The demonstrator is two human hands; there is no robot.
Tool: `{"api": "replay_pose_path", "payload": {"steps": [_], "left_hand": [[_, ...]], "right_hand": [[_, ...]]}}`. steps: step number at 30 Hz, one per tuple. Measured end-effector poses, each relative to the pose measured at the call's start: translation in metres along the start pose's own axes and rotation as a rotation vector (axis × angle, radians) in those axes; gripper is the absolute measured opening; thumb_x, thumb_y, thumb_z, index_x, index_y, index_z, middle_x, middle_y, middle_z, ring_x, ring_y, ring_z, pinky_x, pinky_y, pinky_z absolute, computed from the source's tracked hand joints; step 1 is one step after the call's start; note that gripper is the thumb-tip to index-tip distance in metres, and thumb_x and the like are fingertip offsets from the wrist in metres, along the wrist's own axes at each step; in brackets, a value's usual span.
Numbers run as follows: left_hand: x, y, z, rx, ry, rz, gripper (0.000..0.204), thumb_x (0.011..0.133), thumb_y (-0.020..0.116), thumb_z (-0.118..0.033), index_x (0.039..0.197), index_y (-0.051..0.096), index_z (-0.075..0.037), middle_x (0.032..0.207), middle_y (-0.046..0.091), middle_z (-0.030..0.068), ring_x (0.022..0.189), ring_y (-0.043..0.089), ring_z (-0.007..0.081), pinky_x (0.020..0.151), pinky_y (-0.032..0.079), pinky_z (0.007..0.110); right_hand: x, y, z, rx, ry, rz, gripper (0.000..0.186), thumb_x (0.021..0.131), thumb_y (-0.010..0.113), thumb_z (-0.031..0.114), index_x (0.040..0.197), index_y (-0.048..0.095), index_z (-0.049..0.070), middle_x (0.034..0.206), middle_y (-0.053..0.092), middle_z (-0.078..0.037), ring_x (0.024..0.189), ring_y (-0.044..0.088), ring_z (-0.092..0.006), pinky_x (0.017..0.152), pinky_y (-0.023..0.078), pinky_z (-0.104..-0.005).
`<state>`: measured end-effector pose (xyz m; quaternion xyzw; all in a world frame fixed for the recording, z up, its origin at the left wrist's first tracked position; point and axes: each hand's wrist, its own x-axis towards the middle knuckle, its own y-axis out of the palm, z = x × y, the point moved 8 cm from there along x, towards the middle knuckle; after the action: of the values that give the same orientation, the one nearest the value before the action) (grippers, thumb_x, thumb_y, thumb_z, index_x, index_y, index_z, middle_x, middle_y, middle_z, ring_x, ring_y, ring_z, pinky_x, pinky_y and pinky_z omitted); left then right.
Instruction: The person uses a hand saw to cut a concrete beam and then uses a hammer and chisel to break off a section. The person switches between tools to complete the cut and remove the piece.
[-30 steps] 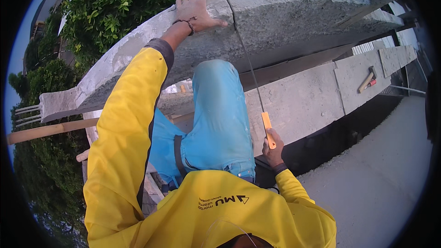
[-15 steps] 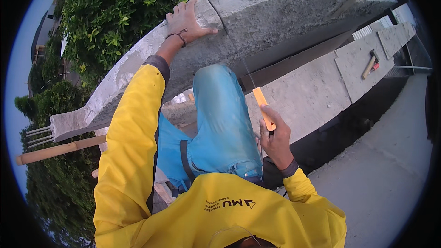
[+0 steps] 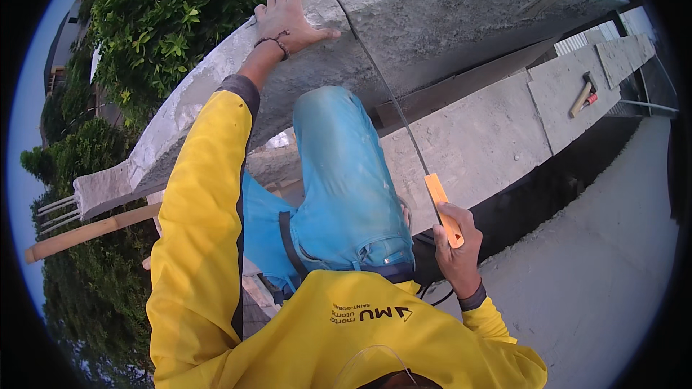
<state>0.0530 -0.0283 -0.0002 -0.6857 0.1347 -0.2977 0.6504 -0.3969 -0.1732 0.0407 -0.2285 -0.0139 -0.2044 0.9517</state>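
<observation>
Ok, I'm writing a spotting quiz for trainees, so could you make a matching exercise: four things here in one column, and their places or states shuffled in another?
1. Left hand
2. Right hand
3. Hammer
4. Pole

A. Lying on the grey board
B. Jutting out at the picture's left
C. Spread on the concrete
D. Closed round the orange saw handle

Pairs: 1-C; 2-D; 3-A; 4-B.
</observation>
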Motion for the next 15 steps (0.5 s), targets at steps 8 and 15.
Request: {"api": "replay_pose_path", "payload": {"steps": [8,15], "left_hand": [[-0.009,-0.007,-0.006,-0.029,0.025,-0.023,0.129,0.056,0.084,-0.087,0.158,0.047,-0.017,0.146,0.056,0.0186,0.142,0.049,0.0374,0.111,0.038,0.055],[-0.006,0.011,0.006,0.040,0.031,-0.014,0.132,0.055,0.082,-0.090,0.159,0.047,-0.017,0.144,0.058,0.0167,0.139,0.051,0.0350,0.109,0.040,0.053]], "right_hand": [[0.131,0.120,-0.094,0.170,-0.060,-0.035,0.024,0.106,0.070,0.019,0.127,0.066,0.008,0.093,0.070,-0.009,0.068,0.065,-0.0138,0.064,0.050,-0.0286],[0.013,0.006,0.002,0.064,-0.040,0.041,0.040,0.102,0.074,0.030,0.129,0.066,0.002,0.117,0.077,-0.018,0.100,0.079,-0.0280,0.087,0.060,-0.0348]]}}
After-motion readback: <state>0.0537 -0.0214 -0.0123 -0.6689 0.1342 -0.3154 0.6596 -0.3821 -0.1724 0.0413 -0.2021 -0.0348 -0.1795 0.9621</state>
